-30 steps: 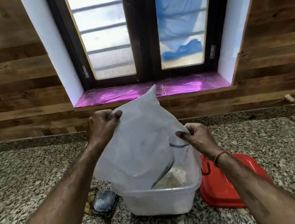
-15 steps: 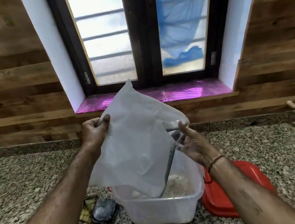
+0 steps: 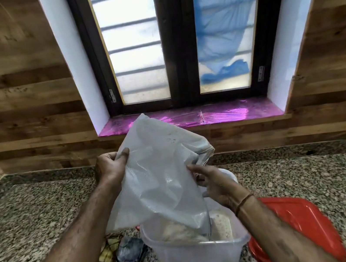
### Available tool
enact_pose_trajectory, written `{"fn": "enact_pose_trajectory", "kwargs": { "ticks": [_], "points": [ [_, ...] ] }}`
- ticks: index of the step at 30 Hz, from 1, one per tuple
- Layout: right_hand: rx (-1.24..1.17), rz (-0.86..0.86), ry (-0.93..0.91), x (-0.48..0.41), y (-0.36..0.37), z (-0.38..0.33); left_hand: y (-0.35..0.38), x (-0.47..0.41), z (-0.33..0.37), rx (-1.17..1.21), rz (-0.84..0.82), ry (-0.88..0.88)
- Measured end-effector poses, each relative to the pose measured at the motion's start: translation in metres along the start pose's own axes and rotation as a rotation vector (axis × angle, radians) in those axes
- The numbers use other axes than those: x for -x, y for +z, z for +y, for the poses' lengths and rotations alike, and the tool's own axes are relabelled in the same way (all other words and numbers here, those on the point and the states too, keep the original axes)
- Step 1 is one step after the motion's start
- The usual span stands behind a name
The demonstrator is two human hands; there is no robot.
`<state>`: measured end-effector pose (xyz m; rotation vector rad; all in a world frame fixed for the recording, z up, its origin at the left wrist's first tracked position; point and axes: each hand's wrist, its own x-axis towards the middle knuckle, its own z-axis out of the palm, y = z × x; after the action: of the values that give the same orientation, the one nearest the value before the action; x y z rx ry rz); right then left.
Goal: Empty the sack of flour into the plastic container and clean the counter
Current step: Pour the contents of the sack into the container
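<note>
Both hands hold a thin, see-through white plastic sack [image 3: 159,178] up over a clear plastic container [image 3: 202,256]. The sack is tipped, w/ its closed end pointing up toward the window and its open mouth hanging down inside the container.

Left hand [image 3: 111,169]: grip is tight on the sack's upper left side, thumb on the front, other fingers behind the plastic. Right hand [image 3: 216,184]: grip is a pinch on the sack's right edge, where the plastic is bunched up. That hand is just above the container's back rim. A thin reddish band sits on the right wrist.

Flour [image 3: 221,226] is in the bottom of the container, a pale heap. Some of it shows through the sack's lower part too; can't tell how much is left in the sack.

The container sits on the speckled stone table [image 3: 23,224], near the front edge of the view. A red lid [image 3: 308,222] lies flat on the table right next to the container's right side, partly hidden by the right arm. On the left of the container, close to it, lies a small dark packet [image 3: 130,250] on top of a yellow checked cloth [image 3: 107,251]; blurry, so can't tell what the packet is.

Behind the table is a wood wall and a window w/ a shiny pink sill [image 3: 210,115].
</note>
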<state>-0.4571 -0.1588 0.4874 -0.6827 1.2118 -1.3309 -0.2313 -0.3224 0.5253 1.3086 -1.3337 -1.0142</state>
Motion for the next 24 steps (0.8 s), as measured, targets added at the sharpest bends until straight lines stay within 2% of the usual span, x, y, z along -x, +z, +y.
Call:
{"fn": "enact_pose_trajectory", "kwargs": {
  "ticks": [4, 8, 12, 16, 19, 21, 24],
  "points": [
    [0.088, 0.127, -0.003, -0.014, 0.005, -0.016, -0.015, -0.008, -0.007, 0.076, -0.008, -0.075],
    [0.142, 0.046, -0.058, -0.024, 0.037, -0.034, -0.048, -0.013, -0.003, 0.079, 0.042, -0.108],
    [0.208, 0.026, -0.160, -0.035, 0.107, -0.033, -0.106, -0.033, -0.007, 0.053, 0.137, -0.109],
    [0.187, 0.113, -0.200, -0.066, 0.188, 0.000, -0.170, -0.057, -0.039, 0.004, 0.124, -0.165],
    [0.224, 0.161, -0.187, -0.089, 0.240, 0.034, -0.223, -0.072, -0.078, -0.087, 0.173, -0.147],
    [0.252, 0.169, -0.143, -0.107, 0.275, 0.063, -0.262, -0.088, -0.110, -0.164, 0.157, -0.128],
    [0.294, 0.162, 0.003, -0.140, 0.321, 0.116, -0.310, -0.109, -0.158, -0.138, 0.058, -0.196]
  ]
}}
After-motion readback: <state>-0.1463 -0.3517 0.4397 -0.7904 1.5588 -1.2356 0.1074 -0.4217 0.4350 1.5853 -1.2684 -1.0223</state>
